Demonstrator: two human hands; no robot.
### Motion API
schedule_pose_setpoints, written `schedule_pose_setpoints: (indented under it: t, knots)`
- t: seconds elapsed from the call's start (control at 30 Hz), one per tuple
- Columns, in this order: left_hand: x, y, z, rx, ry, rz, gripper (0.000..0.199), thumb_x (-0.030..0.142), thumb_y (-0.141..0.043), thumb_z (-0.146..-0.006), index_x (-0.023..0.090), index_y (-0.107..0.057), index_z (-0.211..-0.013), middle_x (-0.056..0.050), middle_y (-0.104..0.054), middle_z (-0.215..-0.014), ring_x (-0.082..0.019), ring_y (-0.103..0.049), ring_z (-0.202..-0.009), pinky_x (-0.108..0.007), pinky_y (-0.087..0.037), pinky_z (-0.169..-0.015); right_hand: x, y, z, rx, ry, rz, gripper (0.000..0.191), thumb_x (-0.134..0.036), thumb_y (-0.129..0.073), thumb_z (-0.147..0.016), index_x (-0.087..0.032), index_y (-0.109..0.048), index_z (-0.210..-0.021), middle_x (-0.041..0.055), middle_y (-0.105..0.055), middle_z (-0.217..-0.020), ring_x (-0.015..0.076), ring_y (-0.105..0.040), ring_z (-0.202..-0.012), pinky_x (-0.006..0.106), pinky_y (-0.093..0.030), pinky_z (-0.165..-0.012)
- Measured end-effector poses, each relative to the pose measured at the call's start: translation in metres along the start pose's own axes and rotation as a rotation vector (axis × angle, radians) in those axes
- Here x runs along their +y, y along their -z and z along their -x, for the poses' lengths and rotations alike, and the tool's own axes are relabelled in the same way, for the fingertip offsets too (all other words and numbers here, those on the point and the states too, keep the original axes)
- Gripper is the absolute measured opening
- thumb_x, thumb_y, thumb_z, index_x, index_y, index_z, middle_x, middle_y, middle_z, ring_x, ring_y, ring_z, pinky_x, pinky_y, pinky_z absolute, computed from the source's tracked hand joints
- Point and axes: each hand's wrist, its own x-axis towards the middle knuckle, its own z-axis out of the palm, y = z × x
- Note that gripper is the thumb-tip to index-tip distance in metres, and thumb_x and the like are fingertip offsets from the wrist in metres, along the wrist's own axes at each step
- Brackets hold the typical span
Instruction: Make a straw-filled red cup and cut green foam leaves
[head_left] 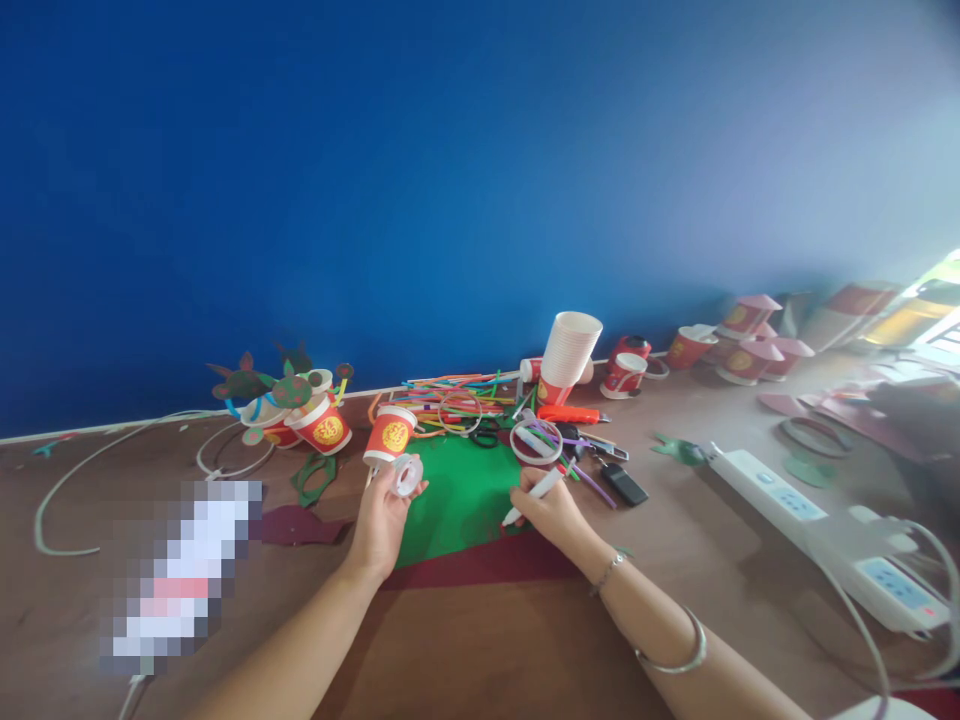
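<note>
My left hand (380, 520) is closed on a small clear roll of tape (407, 476), held just in front of a red and white paper cup (391, 432). In my right hand (551, 512) there is a white marker pen (546, 482), its tip angled down to the left over the paper. Beneath and between both hands lies a green sheet of paper (450, 480), with a dark red sheet (480, 566) showing along its near edge. Whether the pen tip touches the paper I cannot tell. A white ring (535, 441) lies just beyond my right hand.
Coloured pipe cleaners (457, 392), a tall stack of paper cups (571, 350) and an orange cutter (570, 414) lie farther back. Decorated cups (328, 425) stand left. A black key fob (624, 483) and a white power strip (817, 530) are right. A blue wall (450, 200) rises behind.
</note>
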Motion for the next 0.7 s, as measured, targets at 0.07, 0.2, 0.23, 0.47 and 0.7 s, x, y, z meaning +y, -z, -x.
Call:
schedule_pose_setpoints:
  t: [0.07, 0.2, 0.23, 0.47, 0.7]
  knots:
    - [0.0001, -0.0003, 0.0, 0.012, 0.004, 0.0, 0.027, 0.036, -0.061, -0.07, 0.016, -0.062, -0.088, -0.005, -0.066, -0.089, -0.017, -0.06, -0.082, -0.031, -0.048, -0.073, 0.0014, -0.0003, -0.0004, -0.001, 0.008, 0.024, 0.018, -0.018, -0.05, -0.064, -0.022, -0.036, -0.052, -0.0053, -0.052, -0.038, 0.0133, -0.057, -0.041, 0.018, -0.034, -0.037]
    - [0.0005, -0.0005, 0.0003, 0.013, 0.01, 0.005, 0.027, 0.035, -0.062, -0.07, 0.017, -0.062, -0.089, -0.004, -0.066, -0.09, -0.017, -0.06, -0.081, -0.031, -0.048, -0.073, 0.0028, -0.001, -0.0009, 0.009, 0.023, 0.048, 0.019, -0.02, -0.051, -0.065, -0.022, -0.036, -0.053, -0.0049, -0.053, -0.04, 0.0136, -0.057, -0.042, 0.019, -0.035, -0.039]
    - [0.0004, -0.0004, 0.0003, 0.01, 0.009, 0.006, 0.027, 0.035, -0.062, -0.07, 0.017, -0.062, -0.089, -0.004, -0.066, -0.09, -0.017, -0.06, -0.082, -0.031, -0.048, -0.073, 0.0027, -0.0011, -0.0009, 0.013, 0.023, 0.049, 0.019, -0.02, -0.051, -0.066, -0.022, -0.036, -0.053, -0.0047, -0.053, -0.04, 0.0139, -0.057, -0.043, 0.019, -0.035, -0.039]
    - [0.0, 0.0002, 0.0003, 0.006, 0.005, 0.001, 0.028, 0.036, -0.061, -0.071, 0.016, -0.062, -0.09, -0.005, -0.065, -0.09, -0.018, -0.06, -0.084, -0.031, -0.048, -0.073, 0.0007, -0.0016, -0.001, 0.048, 0.017, 0.069, 0.022, -0.021, -0.051, -0.067, -0.022, -0.035, -0.052, -0.004, -0.054, -0.041, 0.014, -0.058, -0.045, 0.02, -0.035, -0.04]
    - [0.0006, -0.0006, 0.0001, 0.016, 0.007, -0.004, 0.027, 0.035, -0.063, -0.069, 0.017, -0.062, -0.089, -0.005, -0.066, -0.089, -0.018, -0.06, -0.083, -0.032, -0.048, -0.073, 0.0035, -0.0019, -0.0025, 0.046, 0.012, 0.05, 0.023, -0.023, -0.053, -0.067, -0.022, -0.036, -0.052, -0.0039, -0.054, -0.041, 0.0136, -0.057, -0.044, 0.019, -0.034, -0.04]
